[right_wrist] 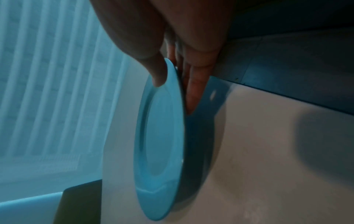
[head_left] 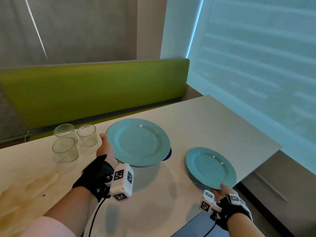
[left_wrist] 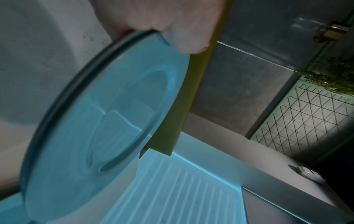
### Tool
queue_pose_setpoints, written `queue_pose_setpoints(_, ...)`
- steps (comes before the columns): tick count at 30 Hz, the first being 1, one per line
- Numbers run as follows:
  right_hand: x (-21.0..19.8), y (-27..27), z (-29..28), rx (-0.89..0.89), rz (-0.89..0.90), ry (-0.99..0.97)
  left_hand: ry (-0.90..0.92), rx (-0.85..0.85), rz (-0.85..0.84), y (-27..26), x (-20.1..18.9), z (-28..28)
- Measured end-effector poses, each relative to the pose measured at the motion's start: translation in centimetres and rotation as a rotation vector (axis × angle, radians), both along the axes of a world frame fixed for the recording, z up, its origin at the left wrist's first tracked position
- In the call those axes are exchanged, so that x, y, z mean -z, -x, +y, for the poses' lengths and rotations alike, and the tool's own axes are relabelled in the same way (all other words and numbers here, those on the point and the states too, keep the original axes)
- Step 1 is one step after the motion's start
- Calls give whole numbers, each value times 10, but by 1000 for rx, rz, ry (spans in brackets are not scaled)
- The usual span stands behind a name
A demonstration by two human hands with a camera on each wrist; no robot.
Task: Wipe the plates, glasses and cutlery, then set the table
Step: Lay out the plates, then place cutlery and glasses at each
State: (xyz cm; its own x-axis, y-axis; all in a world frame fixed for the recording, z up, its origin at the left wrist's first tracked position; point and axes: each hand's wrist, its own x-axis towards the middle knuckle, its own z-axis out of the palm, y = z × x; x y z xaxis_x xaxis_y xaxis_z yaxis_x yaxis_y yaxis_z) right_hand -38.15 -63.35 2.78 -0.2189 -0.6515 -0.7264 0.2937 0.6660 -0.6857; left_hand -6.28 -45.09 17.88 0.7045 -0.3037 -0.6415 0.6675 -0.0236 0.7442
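Observation:
Two teal plates are held above the white table (head_left: 153, 199). My left hand (head_left: 106, 149) grips the left rim of the large plate (head_left: 138, 142), which seems to be a stack, since a second rim shows beneath it (left_wrist: 107, 115). The thumb lies on its top. My right hand (head_left: 219, 191) pinches the near rim of the smaller plate (head_left: 210, 167), thumb on top and fingers (right_wrist: 193, 91) underneath (right_wrist: 159, 136). Three clear textured glasses (head_left: 65, 148) stand at the table's far left. A dark blue thing (head_left: 168, 155) peeks from under the large plate. No cutlery shows.
A green padded bench (head_left: 95, 93) runs behind the table. A bright blind-covered window (head_left: 256, 65) fills the right side. The table's right corner (head_left: 277, 146) ends near the window. Yellowish stains (head_left: 25, 190) mark the tabletop at the left.

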Motion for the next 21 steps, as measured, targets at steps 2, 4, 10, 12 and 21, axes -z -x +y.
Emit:
queue_pose_setpoints(2,-3,-1,1,-72,41,-13,8,-3,12,3,0,-3)
queue_pose_setpoints(4,-5,-1,-1,-144,84,-28,15,-10,17,6,2,-7)
queue_pose_setpoints(10,-14,-7,-8,-366,372,-42,-13,-15,38,10,9,-16)
queue_pose_setpoints(12,-10,-9,-16,-491,535,-29,-17,-19,39,12,13,-19)
queue_pose_setpoints(21,-45,-34,-12,-703,688,206,18,41,69,20,31,-25)
